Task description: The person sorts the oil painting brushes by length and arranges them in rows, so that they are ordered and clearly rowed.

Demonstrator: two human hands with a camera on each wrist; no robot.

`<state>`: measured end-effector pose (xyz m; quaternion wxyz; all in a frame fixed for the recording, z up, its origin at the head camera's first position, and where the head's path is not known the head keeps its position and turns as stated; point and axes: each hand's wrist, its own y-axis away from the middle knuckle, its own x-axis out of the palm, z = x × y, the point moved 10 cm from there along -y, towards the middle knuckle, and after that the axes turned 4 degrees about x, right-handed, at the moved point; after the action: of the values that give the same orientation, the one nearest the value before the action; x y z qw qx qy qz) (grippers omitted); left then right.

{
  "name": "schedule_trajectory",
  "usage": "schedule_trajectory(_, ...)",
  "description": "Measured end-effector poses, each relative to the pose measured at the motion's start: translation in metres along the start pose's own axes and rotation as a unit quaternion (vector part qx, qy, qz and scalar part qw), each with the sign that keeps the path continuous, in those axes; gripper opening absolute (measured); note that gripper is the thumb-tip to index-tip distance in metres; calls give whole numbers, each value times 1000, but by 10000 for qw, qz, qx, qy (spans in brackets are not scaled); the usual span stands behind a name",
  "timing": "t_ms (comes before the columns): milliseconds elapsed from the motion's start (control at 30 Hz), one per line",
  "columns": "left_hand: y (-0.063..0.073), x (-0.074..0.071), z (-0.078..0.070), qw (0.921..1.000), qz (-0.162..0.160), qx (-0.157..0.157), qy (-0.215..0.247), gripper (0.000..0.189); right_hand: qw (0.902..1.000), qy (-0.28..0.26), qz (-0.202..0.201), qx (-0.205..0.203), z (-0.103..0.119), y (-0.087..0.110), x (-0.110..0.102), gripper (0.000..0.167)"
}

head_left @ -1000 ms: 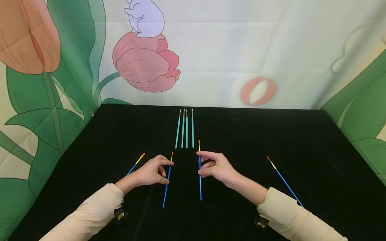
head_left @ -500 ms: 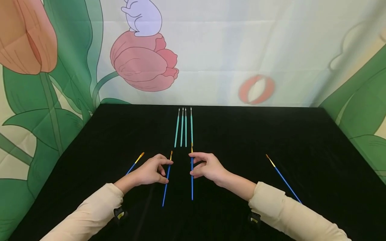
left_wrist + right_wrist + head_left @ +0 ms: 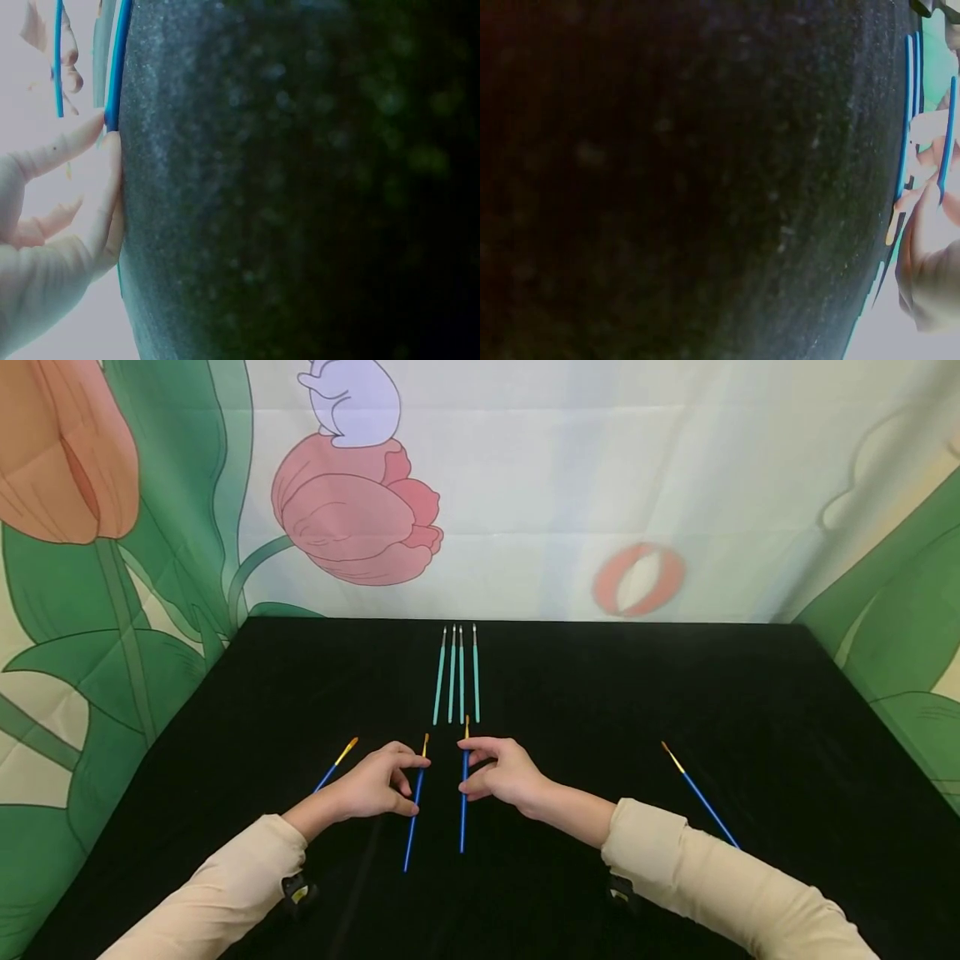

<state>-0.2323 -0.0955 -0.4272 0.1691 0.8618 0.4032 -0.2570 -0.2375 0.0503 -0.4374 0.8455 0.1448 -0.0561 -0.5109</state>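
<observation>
In the head view my left hand [image 3: 375, 783] holds a blue paintbrush [image 3: 411, 839] at its upper handle, thumb and index fingertips on it, its yellow ferrule and brown bristles pointing away from me. To the right of it, my right hand [image 3: 506, 774] pinches another blue paintbrush [image 3: 462, 822], roughly parallel to the first, with its bristle tip overlapping the lower ends of the teal brushes in this view. The left wrist view shows the left thumb and fingers at the blue handle [image 3: 118, 67]. In the right wrist view the held brush [image 3: 948, 142] stands out by the fingers.
Several teal brushes [image 3: 461, 681] lie side by side toward the back of the black cloth [image 3: 585, 693]. Another blue paintbrush [image 3: 336, 766] lies partly behind the left hand. At the right, one more blue paintbrush [image 3: 697, 789] lies slanted, its lower end hidden by the right sleeve.
My right hand has moved left with its paintbrush, narrowing the gap to the left hand's brush. The left hand stays nearly still; the view has shifted slightly.
</observation>
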Motion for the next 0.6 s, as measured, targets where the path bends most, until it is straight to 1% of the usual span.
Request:
schedule_trajectory(167, 0, 0, 2, 10000, 49, -9, 10, 61, 9998, 120, 15, 148, -3, -4, 5, 57)
schedule_trajectory(367, 0, 0, 2, 10000, 42, -15, 67, 62, 9993, 193, -66, 314, -7, -8, 9, 56)
schedule_trajectory(600, 0, 0, 3, 10000, 35, -16, 71, 61, 9987, 321, -130, 377, -8, -12, 16, 55)
